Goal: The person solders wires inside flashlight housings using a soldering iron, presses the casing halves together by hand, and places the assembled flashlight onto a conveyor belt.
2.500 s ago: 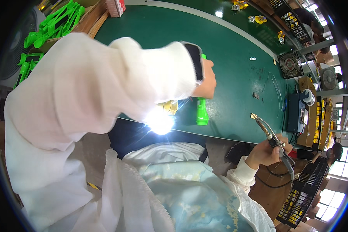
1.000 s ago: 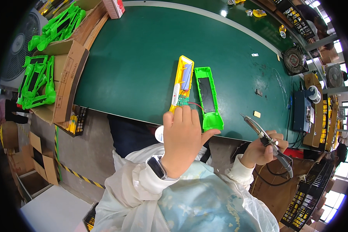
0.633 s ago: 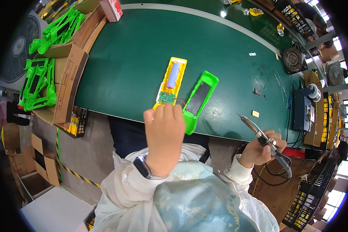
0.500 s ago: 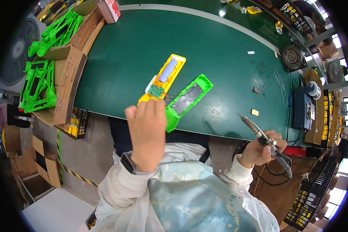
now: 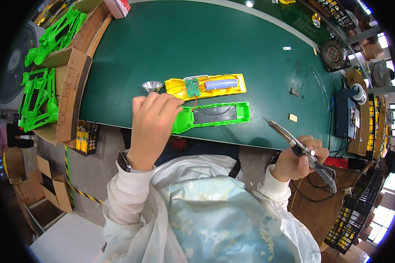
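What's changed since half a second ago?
The yellow shell and green shell have swung clockwise, far ends to the right. The left hand has shifted forward; a silver reflector now shows beside it. The right hand still holds the soldering iron.

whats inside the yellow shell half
The yellow shell half holds a purple battery, green circuit board and wires, a red one leading out. Its floor directly beneath battery and board is covered.

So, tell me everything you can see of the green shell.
The green shell looks like molded plastic: long, narrow, flared at its left end, with a black panel inside. It lies open side up on the table, beside the yellow shell. Thin wires reach into it. The left hand is at its flared end; contact is unclear.
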The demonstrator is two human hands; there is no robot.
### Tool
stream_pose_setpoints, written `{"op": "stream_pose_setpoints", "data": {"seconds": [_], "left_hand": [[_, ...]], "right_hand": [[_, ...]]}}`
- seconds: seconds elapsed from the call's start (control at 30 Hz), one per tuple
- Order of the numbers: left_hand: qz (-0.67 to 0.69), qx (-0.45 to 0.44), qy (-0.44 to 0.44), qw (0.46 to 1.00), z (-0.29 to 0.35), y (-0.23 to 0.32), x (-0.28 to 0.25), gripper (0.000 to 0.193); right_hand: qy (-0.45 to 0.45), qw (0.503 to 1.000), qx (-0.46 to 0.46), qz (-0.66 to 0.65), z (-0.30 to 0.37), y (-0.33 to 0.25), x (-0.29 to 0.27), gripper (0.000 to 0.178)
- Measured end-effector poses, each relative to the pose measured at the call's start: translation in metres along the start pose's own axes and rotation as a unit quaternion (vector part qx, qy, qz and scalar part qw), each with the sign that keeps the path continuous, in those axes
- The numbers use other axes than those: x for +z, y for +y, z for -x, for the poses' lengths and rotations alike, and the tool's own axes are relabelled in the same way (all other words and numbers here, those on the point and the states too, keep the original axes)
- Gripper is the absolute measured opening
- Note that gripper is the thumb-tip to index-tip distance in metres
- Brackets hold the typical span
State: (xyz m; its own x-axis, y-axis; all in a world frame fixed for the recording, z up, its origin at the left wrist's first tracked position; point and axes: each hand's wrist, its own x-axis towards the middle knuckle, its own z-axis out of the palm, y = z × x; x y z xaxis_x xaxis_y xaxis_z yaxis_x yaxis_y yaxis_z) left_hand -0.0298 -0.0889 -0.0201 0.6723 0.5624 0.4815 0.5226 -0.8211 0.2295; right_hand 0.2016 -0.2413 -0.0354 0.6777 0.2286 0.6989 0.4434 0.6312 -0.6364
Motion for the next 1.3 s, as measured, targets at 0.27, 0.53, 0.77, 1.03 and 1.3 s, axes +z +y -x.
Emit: {"op": "stream_pose_setpoints", "data": {"seconds": [0.27,0.53,0.77,1.03,1.3], "left_hand": [[-0.004,-0.108,0.100,0.989,0.014,0.011,0.022,0.018],[-0.038,-0.129,0.123,0.983,0.019,0.014,0.019,0.017],[0.176,-0.119,-0.003,0.977,-0.031,0.000,-0.009,0.011],[0.289,-0.132,-0.106,0.942,-0.037,-0.008,-0.002,0.010],[0.303,-0.151,-0.099,0.936,-0.034,-0.010,0.006,0.010]], "right_hand": [[-0.072,0.996,0.043,-0.033,0.008,0.002,0.034,0.028],[-0.102,0.991,0.056,-0.062,0.012,0.015,0.058,0.028],[-0.077,0.980,0.143,-0.113,0.010,0.024,0.063,0.030],[-0.071,0.979,0.153,-0.114,0.015,0.031,0.066,0.028],[-0.095,0.977,0.152,-0.114,0.018,0.031,0.065,0.029]]}}
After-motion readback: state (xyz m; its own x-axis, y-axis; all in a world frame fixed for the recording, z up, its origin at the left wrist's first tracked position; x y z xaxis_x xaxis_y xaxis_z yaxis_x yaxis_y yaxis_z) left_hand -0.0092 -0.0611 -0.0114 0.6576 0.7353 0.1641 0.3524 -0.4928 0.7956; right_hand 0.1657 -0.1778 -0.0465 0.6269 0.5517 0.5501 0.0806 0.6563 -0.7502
